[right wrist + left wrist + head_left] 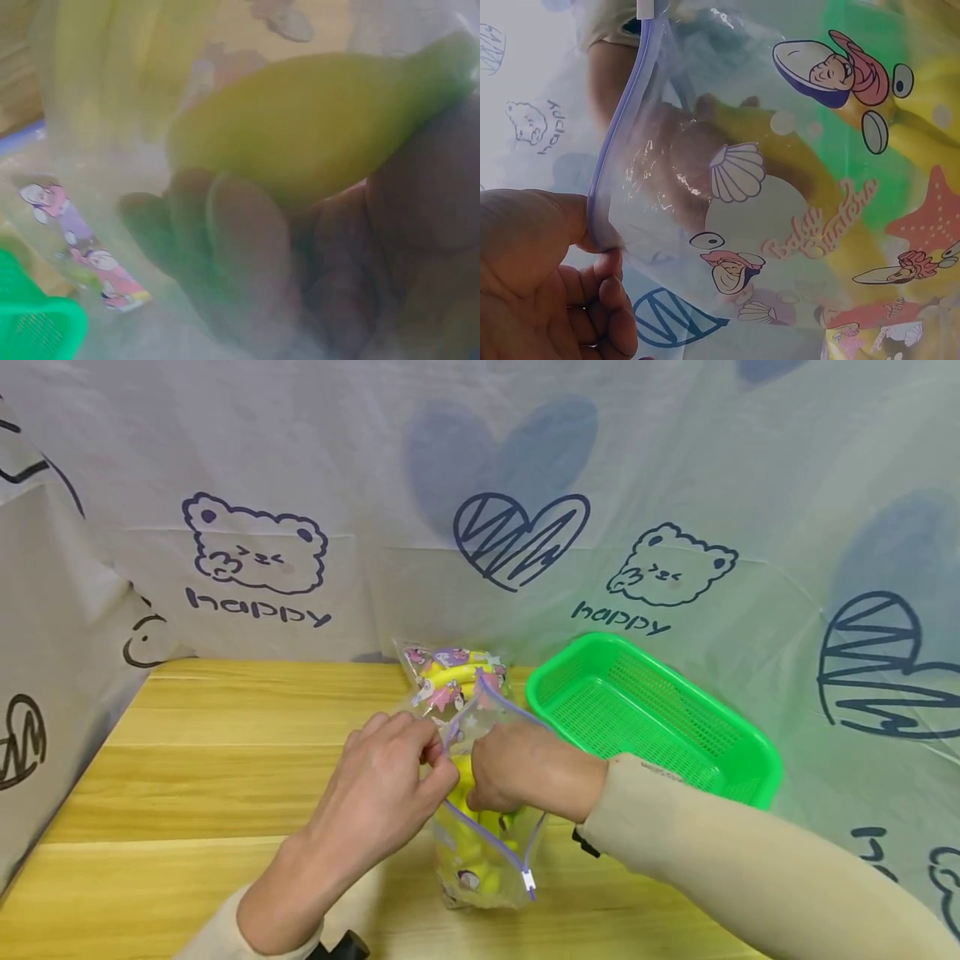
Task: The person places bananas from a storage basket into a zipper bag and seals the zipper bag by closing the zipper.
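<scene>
My left hand (382, 781) pinches the purple-edged rim of a clear zip bag (452, 852) between thumb and fingers. The bag stands with its mouth spread, printed with shells and cartoon figures, and a white slider (528, 880) sits at the near end of its zip. My right hand (517, 768) reaches down into the mouth and grips a yellow banana (300, 120) with a greenish stem end. More yellow bananas (127, 67) show through the plastic, blurred in the right wrist view. In the left wrist view the thumb and forefinger hold the zip edge (607, 176).
Behind the open bag lies another printed clear bag (450, 681) with yellow bananas inside. A green mesh basket (701, 714) stands at the back right, close to my right forearm. A printed cloth (390, 593) hangs behind the wooden table (225, 793).
</scene>
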`<action>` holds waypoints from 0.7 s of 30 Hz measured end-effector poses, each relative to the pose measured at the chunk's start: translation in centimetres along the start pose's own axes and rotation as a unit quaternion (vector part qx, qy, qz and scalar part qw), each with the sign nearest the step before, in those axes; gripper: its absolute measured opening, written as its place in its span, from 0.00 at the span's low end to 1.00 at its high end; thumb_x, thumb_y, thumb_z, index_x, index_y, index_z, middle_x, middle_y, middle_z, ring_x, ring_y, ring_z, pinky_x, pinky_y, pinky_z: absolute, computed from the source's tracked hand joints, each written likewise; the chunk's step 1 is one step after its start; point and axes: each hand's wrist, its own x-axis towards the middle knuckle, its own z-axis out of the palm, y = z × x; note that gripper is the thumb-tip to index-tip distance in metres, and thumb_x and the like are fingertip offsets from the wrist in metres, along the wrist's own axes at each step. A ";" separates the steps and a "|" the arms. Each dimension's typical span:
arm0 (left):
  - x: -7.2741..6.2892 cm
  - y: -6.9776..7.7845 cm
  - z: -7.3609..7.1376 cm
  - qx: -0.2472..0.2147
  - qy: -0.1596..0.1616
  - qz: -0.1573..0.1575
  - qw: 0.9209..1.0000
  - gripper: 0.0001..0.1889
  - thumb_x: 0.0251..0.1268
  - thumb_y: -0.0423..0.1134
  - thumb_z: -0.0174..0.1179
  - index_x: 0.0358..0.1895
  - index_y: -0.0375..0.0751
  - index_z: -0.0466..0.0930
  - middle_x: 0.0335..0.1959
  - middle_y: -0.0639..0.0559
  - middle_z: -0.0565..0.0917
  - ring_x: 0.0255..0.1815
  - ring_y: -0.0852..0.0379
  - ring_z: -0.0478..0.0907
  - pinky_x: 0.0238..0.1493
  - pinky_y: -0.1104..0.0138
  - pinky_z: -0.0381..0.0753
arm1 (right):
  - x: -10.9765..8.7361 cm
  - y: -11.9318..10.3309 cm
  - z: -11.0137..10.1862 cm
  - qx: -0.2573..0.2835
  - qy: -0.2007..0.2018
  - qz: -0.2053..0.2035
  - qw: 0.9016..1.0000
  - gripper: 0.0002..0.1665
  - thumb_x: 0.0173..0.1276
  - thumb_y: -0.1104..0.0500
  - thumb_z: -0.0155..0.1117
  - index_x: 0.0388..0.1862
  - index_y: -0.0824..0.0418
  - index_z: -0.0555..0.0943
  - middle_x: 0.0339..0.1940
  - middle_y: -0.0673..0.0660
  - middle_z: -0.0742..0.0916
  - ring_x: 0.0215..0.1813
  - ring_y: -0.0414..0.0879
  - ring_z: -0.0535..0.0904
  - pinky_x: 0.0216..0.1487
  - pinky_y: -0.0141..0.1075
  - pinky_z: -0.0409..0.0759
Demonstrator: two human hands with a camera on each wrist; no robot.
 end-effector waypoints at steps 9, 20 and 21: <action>0.3 -0.3 -0.3 0.018 0.000 -0.016 1.000 0.09 0.55 0.34 0.61 0.24 0.50 0.72 0.24 0.57 0.73 0.31 0.53 0.67 0.38 0.59 0.66 | 1.2 0.0 1.5 0.043 -0.008 0.007 0.999 0.31 0.73 0.38 0.64 0.14 0.50 0.71 0.16 0.48 0.73 0.22 0.42 0.70 0.27 0.35 0.72; 0.6 -0.8 -1.1 0.047 -0.009 -0.023 0.999 0.09 0.56 0.35 0.66 0.25 0.50 0.74 0.24 0.56 0.73 0.33 0.51 0.69 0.39 0.57 0.66 | 1.4 -0.4 2.4 0.025 -0.028 -0.005 0.999 0.28 0.73 0.35 0.64 0.18 0.50 0.80 0.29 0.50 0.85 0.33 0.46 0.79 0.36 0.41 0.80; 0.6 -0.9 -1.2 0.048 -0.010 -0.023 0.999 0.09 0.56 0.35 0.66 0.25 0.50 0.74 0.24 0.56 0.73 0.33 0.51 0.69 0.40 0.57 0.66 | 1.4 -0.4 2.4 0.023 -0.031 -0.008 0.999 0.28 0.73 0.35 0.64 0.18 0.49 0.80 0.29 0.49 0.85 0.32 0.45 0.79 0.36 0.41 0.80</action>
